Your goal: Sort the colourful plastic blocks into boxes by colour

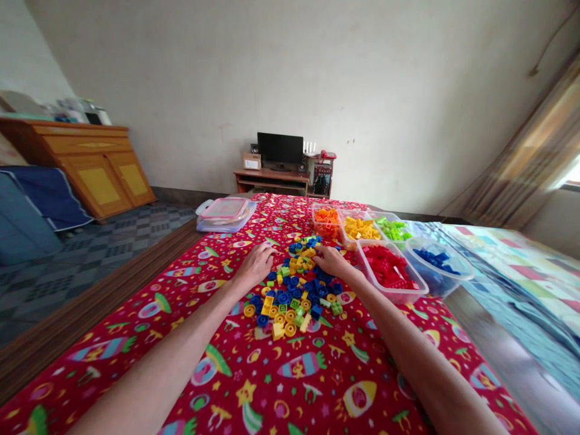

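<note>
A heap of small plastic bricks [294, 290], mostly blue, yellow and green, lies on a red cloth with rockets and stars [290, 374]. My left hand [257, 264] rests at the heap's left edge, fingers curled down onto the cloth. My right hand [332, 260] is at the heap's upper right, fingers bent into the bricks. What either hand grips, if anything, is hidden under the fingers. Both forearms reach in from the bottom of the view.
Clear tubs sit to the right: orange bricks [327, 219], yellow [361, 229], green [393, 228], red [386, 266], blue [435, 261]. A lidded container [225, 212] stands at the far left. A wooden cabinet [97, 166] and a desk with monitor [280, 158] line the walls.
</note>
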The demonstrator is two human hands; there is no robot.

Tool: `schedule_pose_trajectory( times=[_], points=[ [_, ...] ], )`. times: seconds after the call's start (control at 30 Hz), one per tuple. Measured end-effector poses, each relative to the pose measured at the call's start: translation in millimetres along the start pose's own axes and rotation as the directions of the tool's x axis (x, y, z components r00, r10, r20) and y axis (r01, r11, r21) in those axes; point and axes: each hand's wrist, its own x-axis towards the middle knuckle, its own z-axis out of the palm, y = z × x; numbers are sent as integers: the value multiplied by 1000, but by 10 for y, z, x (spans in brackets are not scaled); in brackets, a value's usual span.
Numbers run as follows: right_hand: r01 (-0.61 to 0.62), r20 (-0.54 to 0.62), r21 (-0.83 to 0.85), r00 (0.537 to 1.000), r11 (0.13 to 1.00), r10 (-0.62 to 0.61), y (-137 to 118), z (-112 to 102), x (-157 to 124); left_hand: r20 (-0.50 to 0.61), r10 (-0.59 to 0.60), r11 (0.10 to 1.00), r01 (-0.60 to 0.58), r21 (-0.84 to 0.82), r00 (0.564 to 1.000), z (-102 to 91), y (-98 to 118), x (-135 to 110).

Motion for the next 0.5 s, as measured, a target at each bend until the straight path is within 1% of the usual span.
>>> schedule_pose_trajectory(
  times=[0.1, 0.17, 0.23, 0.37, 0.43, 0.5],
  points=[
    [-69, -50, 134, 996, 989, 76, -15, 47, 22, 17, -4, 1000, 4, 5, 1000, -23, 14, 4],
    [-93, -45, 223, 993, 970, 106, -22, 73, 31, 33, -9, 1000, 9, 11, 999, -34, 18, 9],
    [-97, -34, 251, 994, 963, 109, -22, 89, 30, 37, -16, 1000, 16, 12, 999, -38, 17, 14],
    [-59, -46, 157, 997, 986, 67, -22, 96, 22, 34, -27, 1000, 27, 10, 999, -31, 12, 18],
    [-63, -15, 98, 998, 993, 65, -34, 87, 38, 43, -32, 999, 31, 8, 999, -31, 13, 19],
    [-90, 27, 63, 996, 994, 89, -60, 77, 71, 50, -36, 999, 36, 4, 998, -35, 16, 20]
  ],
)
